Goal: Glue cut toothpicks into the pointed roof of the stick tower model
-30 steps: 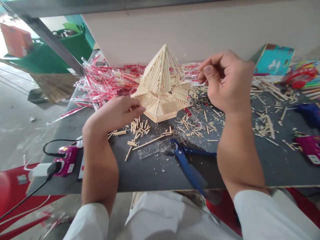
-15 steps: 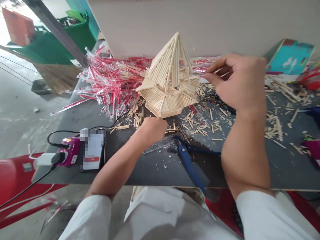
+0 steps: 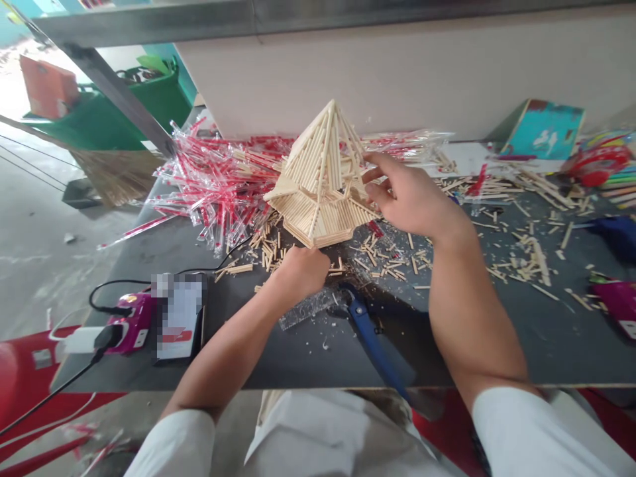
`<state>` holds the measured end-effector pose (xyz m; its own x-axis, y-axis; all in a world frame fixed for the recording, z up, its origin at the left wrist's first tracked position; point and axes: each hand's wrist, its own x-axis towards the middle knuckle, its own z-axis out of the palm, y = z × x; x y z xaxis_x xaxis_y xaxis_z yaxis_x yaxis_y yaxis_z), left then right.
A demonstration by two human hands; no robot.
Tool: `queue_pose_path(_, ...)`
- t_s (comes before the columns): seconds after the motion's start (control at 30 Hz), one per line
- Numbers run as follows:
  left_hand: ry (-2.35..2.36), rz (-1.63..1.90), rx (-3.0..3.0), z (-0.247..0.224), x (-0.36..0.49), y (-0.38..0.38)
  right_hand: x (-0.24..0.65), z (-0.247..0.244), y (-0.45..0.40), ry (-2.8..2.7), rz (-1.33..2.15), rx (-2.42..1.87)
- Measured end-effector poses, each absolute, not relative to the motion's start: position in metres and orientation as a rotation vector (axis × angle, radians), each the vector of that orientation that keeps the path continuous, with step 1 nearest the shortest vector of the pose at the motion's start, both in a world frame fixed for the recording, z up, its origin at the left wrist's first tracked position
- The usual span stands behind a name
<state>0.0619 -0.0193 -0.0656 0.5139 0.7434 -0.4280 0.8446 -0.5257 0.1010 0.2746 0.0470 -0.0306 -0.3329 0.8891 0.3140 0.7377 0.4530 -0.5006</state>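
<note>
A pale wooden stick model (image 3: 322, 199) with a pointed roof and a flared, many-sided lower tier stands in the middle, slightly tilted. My left hand (image 3: 305, 270) is closed at the front underside of its base; the fingertips are hidden. At the right side of the roof is my right hand (image 3: 405, 199), its fingers curved and apart, the tips close to or touching the sticks. I see nothing held in it. Blue-handled cutters (image 3: 372, 338) and a clear plastic ruler (image 3: 308, 310) lie in front of the model, near my left hand.
Red-and-clear plastic wrappers (image 3: 213, 179) are heaped at the left back. Cut stick pieces (image 3: 531, 258) litter the dark table (image 3: 238, 361). A phone (image 3: 181, 324) and a purple power adapter (image 3: 132, 324) with cables lie at the left. A turquoise board (image 3: 544, 132) leans at the back right.
My right hand has moved left and in to the roof's right side. My left hand has stayed at the base. The model's tip has shifted slightly left, and the view has tilted up.
</note>
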Motion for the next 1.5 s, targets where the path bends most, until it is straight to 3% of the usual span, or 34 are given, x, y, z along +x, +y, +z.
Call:
queue_pose_path(0.27,1.241,-0.109,2.749,-0.022,0.048,-0.031,0.262,-0.023,0.038,-2.141,0.432,-1.384)
queue_pose_path(0.5,1.524,0.641,2.120,-0.008,0.038,-0.024,0.253,-0.017,0.030,-2.052,0.398,-1.484)
queue_pose_path(0.6,1.515,0.796,2.026,-0.015,0.039,-0.020,0.251,-0.015,0.026,-2.057,0.392,-1.486)
queue_pose_path(1.5,1.811,0.890,2.059,-0.036,0.060,-0.010,0.226,-0.028,0.018,-1.750,0.204,-1.083)
